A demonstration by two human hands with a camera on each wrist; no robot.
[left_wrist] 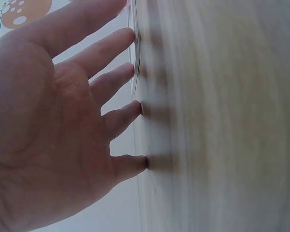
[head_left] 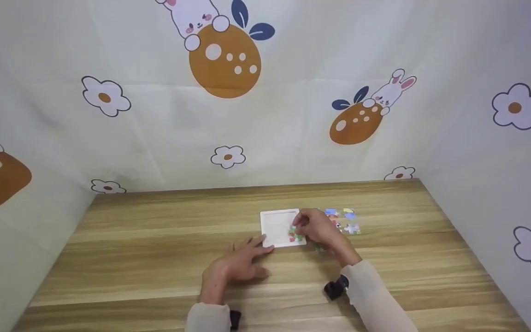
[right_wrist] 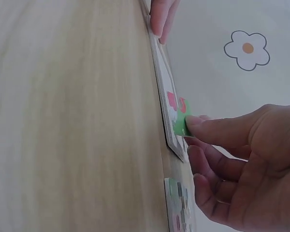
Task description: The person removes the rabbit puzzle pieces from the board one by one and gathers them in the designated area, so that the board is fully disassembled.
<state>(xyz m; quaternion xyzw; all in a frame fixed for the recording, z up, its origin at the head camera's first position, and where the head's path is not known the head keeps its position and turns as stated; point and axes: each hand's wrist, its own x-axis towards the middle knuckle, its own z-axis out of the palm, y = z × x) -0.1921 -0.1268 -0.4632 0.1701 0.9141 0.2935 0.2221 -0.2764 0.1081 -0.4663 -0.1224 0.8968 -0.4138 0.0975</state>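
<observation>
A square white puzzle tray (head_left: 271,213) lies on the table, with a few coloured pieces in its lower right part. My right hand (head_left: 317,227) is over the tray's right side. In the right wrist view, its thumb and fingers pinch a green jigsaw puzzle piece (right_wrist: 181,124) tilted up at the tray. My left hand (head_left: 240,262) has its fingers spread, and its fingertips touch the tray's lower left corner and the table. The left wrist view shows the open palm (left_wrist: 63,130) with nothing in it.
Several loose puzzle pieces (head_left: 351,228) lie right of the tray, partly hidden behind my right hand. The wooden table (head_left: 155,240) meets a pale patterned curtain (head_left: 178,124) at the back and sides. A black wrist camera (head_left: 335,289) sits at my right cuff.
</observation>
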